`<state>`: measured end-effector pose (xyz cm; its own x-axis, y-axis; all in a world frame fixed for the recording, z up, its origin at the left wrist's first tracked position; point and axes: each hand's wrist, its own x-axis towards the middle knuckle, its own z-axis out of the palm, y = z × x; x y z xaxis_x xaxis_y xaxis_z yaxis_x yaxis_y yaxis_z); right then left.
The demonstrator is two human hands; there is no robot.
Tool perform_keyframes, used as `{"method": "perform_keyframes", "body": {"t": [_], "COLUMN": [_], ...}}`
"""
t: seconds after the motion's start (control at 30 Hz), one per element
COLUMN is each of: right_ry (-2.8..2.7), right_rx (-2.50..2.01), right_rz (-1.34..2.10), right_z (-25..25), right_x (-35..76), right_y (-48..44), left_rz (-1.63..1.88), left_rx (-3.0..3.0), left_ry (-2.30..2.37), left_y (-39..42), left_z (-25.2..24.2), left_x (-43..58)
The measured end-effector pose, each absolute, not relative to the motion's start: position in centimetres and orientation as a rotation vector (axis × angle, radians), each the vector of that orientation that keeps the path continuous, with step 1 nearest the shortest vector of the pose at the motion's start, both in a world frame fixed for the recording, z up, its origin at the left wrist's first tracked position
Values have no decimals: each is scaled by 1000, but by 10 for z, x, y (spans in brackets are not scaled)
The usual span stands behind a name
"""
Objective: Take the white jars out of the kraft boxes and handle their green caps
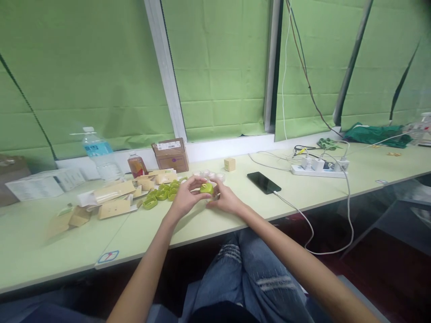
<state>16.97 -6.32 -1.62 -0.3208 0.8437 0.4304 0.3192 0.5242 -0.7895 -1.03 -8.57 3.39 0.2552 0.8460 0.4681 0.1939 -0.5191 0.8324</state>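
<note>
My left hand [188, 197] is closed on a small green rounded piece [206, 188] with a pale mark on top, held just above the table near its front edge. Fingers of my right hand [226, 198] press on the other side of the same piece. Something clear shows beneath it, too small to name. Several like green pieces, hollow and cup-shaped [161, 194], lie in a cluster left of my hands. Right behind my fingers stand several small clear round containers [220, 176], partly hidden by them.
Torn brown cardboard packaging [114, 208] spreads over the left. Behind it are a water bottle [101, 154], a reddish drink bottle [137, 166] and a carton [171, 155]. A small box [229, 164], a phone [264, 182] on a cable and a power strip [319, 170] are to the right.
</note>
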Motion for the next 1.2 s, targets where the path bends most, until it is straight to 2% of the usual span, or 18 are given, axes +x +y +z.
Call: {"method": "perform_keyframes", "body": {"t": [0.27,0.63,0.83,1.07,1.2], "right_ry": [-1827,-1840,-1870,-1839,-1861], "right_rx": [-730,-836,-899,-776,-794], "right_rz": [882,826,769,862,793], "right_z": [-19,-21,-20,-23,-24], "right_x": [176,175,176,175,177], "right_y": [-71,-72,-72,-71,-70], "left_rz": [1269,1177,1183,1117,1024], "left_rx": [1849,2143,2021,2251,2370], "left_ry": [907,1098,1077,1165,1098], "left_y": [-80,-87,-81,-89,-89], "left_z": [14,22,19,22,18], "left_x": [3,4,-1,7,7]}}
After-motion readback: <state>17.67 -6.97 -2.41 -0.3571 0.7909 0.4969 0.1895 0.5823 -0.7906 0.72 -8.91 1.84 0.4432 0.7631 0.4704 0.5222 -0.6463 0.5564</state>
